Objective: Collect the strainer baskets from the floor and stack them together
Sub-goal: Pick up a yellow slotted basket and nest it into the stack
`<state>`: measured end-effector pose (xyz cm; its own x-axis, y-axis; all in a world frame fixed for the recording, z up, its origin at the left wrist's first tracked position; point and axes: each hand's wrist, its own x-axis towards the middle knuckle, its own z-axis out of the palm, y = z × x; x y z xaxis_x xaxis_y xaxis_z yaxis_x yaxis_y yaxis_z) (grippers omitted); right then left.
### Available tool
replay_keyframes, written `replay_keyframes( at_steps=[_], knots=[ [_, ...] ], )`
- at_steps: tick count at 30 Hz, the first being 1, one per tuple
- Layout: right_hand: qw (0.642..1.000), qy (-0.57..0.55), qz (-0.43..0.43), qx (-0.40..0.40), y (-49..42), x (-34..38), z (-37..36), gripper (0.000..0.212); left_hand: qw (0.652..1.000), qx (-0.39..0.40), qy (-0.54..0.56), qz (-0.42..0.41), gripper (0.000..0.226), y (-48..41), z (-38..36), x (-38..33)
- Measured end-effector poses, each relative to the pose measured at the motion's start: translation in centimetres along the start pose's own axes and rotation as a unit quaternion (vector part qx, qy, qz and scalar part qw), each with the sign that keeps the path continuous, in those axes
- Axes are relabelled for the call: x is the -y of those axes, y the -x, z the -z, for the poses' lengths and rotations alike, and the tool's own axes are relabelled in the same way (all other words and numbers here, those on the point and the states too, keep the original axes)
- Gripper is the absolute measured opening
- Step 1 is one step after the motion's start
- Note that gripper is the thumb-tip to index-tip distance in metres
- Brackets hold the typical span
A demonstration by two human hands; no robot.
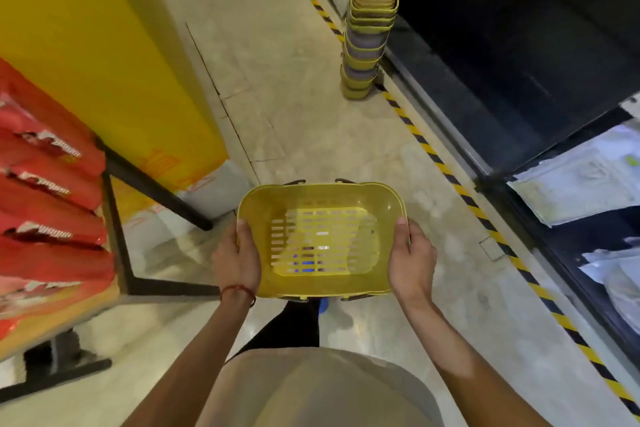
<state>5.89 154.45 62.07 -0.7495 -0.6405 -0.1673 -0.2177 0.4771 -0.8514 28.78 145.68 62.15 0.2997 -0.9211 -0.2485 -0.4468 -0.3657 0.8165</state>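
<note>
I hold a yellow strainer basket (pixel 322 239) level in front of my waist, its slotted bottom facing up at me and dark handles folded down at its long sides. My left hand (pixel 237 256) grips its left rim, thumb over the edge. My right hand (pixel 410 258) grips the right rim the same way. Farther ahead on the floor stands a tall stack of nested yellow baskets (pixel 370 28), leaning slightly, beside the striped floor line.
A shelf of red packets (pixel 45 191) and a yellow panel (pixel 104 55) stand to my left. Yellow-black hazard tape (pixel 460 191) runs along the floor on the right, next to a dark chest freezer (pixel 519 55) with pale bags. A concrete aisle lies between.
</note>
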Motion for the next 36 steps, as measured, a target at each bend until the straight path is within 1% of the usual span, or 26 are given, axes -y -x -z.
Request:
replay_keyframes(
  at_steps=[3,7,10,14,17,21,25,28,32,34,36],
  knots=[
    [0.999,-0.007,-0.019,-0.036,-5.6,2.7,-1.4,0.034,1.0,0.024,0.001,-0.005,0.049,-5.1,-4.1,-3.9],
    [0.997,-0.004,-0.024,-0.075,-12.3,6.2,-2.0,0.037,0.996,0.082,0.007,-0.038,0.036,-10.7,-8.6,-10.0],
    [0.995,0.001,-0.037,-0.096,-16.6,8.5,-2.5,0.041,0.994,0.094,-0.004,-0.057,0.039,-14.6,-11.4,-14.0],
    [0.992,-0.017,-0.031,-0.122,-21.9,10.5,-3.6,0.041,0.991,0.115,0.002,-0.073,0.038,-19.2,-14.9,-18.1],
    [0.992,-0.037,-0.023,-0.12,-26.8,12.0,-5.0,0.034,0.991,0.108,-0.014,-0.077,0.038,-22.8,-18.1,-20.8],
    [0.993,-0.041,-0.026,-0.104,-35.0,13.8,-7.6,0.026,0.993,0.095,-0.004,-0.072,0.037,-28.2,-22.6,-24.8],
    [0.995,-0.053,-0.021,-0.084,-43.8,15.2,-10.4,0.031,0.995,0.068,-0.015,-0.064,0.037,-33.4,-26.7,-30.0],
    [0.996,-0.062,-0.004,-0.06,-49.5,17.3,-11.4,0.027,0.998,0.05,-0.021,-0.044,0.033,-36.7,-29.3,-33.8],
    [0.996,-0.056,0.018,-0.066,-56.8,20.1,-12.7,0.034,0.999,0.032,-0.02,-0.034,0.039,-40.4,-32.3,-37.7],
    [0.997,-0.051,0.008,-0.061,-59.9,21.9,-13.6,0.038,0.999,0.026,-0.014,-0.036,0.041,-42.4,-33.6,-39.6],
    [0.997,-0.045,-0.021,-0.053,-62.8,23.5,-14.7,0.039,0.999,0.024,-0.015,-0.035,0.041,-45.0,-34.9,-41.4]
  ],
)
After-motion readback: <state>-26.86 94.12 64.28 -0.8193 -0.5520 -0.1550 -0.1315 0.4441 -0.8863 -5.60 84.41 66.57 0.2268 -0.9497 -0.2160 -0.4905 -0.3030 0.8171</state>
